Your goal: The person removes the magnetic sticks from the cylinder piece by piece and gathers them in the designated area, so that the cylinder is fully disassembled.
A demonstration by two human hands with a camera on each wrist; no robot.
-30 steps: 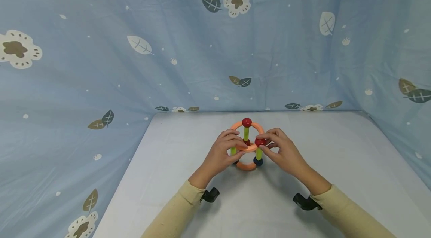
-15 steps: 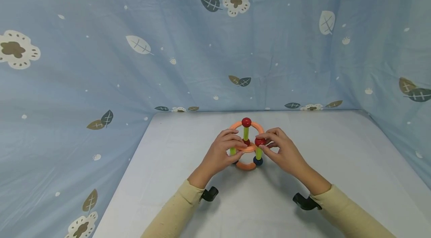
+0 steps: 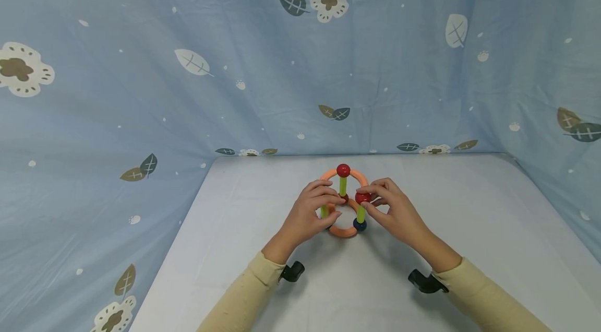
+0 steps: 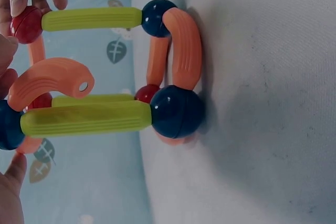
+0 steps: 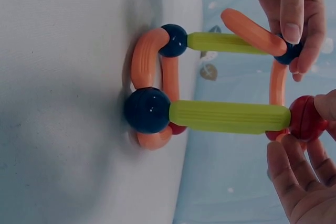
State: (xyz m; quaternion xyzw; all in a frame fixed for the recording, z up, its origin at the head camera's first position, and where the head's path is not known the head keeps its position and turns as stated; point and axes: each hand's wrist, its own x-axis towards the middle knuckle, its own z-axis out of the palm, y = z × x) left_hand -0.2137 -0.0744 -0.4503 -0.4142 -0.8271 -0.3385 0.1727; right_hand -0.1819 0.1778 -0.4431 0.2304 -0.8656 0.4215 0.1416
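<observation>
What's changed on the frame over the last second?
The front upper arc has swung down: it no longer reaches across to the near red ball, and its free end hangs loose. No visible new grip or release. Left hand, right hand and the other parts look as before.

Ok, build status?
Left grip on upper blue ball, right grip pinching front red ball. Frame upright, one orange arc free at one end. Head view: left grip hides blue ball.

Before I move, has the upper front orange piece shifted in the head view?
Yes: against the table, the orange piece has swung left, away from the front red ball.
</observation>
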